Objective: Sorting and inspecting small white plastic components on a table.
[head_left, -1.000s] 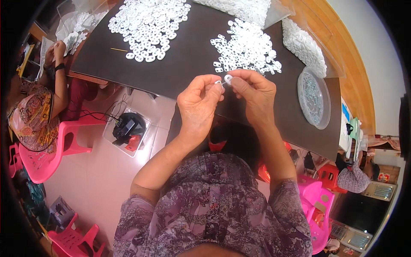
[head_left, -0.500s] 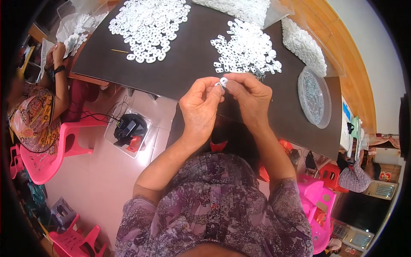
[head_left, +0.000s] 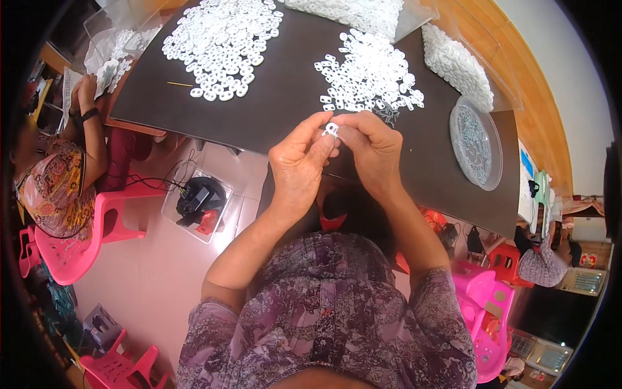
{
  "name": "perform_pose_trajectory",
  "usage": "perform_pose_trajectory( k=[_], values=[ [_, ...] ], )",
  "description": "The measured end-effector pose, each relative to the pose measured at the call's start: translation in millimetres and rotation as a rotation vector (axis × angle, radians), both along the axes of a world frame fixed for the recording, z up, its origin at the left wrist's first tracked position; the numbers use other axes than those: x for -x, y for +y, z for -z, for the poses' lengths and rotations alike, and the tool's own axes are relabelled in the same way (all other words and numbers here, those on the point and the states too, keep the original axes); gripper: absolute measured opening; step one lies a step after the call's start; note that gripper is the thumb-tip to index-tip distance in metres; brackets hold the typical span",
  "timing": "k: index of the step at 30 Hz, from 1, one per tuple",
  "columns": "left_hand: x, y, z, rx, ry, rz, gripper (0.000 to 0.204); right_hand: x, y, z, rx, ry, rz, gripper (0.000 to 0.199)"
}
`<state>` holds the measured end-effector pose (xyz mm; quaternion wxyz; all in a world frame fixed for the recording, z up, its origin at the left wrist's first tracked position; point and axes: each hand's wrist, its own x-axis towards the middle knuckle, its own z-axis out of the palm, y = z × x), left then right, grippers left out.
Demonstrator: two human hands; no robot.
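While both hands pinch close together, small white piece sits between them, white pile beyond.

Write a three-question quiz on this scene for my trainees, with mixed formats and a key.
1. True or false: the left hand and right hand meet around a small white piece.
2. What shape is the clear tray on the right of the dark table? A) square B) round C) triangular
3. Fill in: a thin ____ stick lies near the left-hand pile of white pieces.

Key: 1 true; 2 B; 3 yellow.
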<state>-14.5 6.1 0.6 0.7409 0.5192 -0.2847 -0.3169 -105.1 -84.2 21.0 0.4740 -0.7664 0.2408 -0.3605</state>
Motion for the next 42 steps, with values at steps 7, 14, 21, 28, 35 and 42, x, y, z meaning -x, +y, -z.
perform_pose_trajectory(
  k=[7, 14, 21, 28, 35, 42],
  values=[
    [-5, -2, 0, 0.023, 0.131, 0.044, 0.026, 0, -1, 0, -0.138, -0.001, 0.001, 0.015],
    [-9, -4, 0, 0.068, 0.166, -0.003, 0.023, -2, -1, 4, 0.212, -0.006, -0.06, 0.023],
    [-6, -5, -6, 0.088, 0.342, -0.036, 0.019, -6, -7, 7, 0.56, -0.067, -0.039, 0.027],
    [-6, -5, -11, 0.072, 0.392, -0.066, 0.016, -7, -3, 5, 0.581, -0.017, -0.014, 0.028],
    [-9, -1, -1, 0.141, 0.213, -0.018, 0.016, -2, 1, 5, 0.423, -0.074, -0.055, 0.031],
    [-10, 4, -3, 0.198, 0.153, -0.012, 0.019, -4, 9, 0, 0.304, -0.075, -0.018, 0.031]
  ],
)
